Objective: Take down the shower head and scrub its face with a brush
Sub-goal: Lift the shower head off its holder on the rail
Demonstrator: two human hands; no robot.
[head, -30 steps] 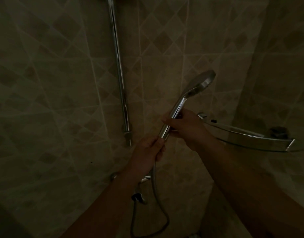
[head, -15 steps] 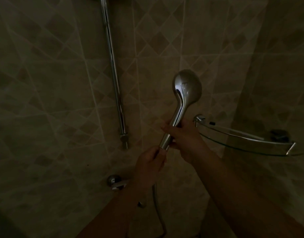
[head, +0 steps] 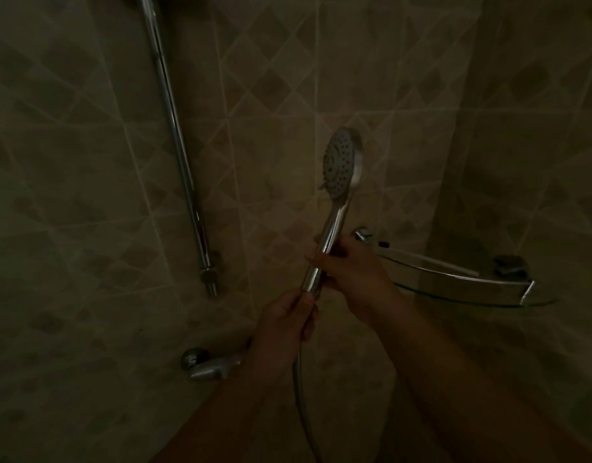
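While both hands hold it off the wall, one shower head (head: 342, 163) stands upright, its dotted face turned left. Right hand (head: 349, 274) grips the handle; left hand (head: 284, 324) grips the bottom end where one hose (head: 303, 409) hangs. One rail (head: 176, 142), one glass shelf (head: 455, 279).

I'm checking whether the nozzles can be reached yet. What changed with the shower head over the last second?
The shower head was turned about its handle: first edge-on, then chrome back showing, now its nozzle face is toward the camera. Unchanged: right hand grips the handle, left hand grips the handle's lower end by the hose.
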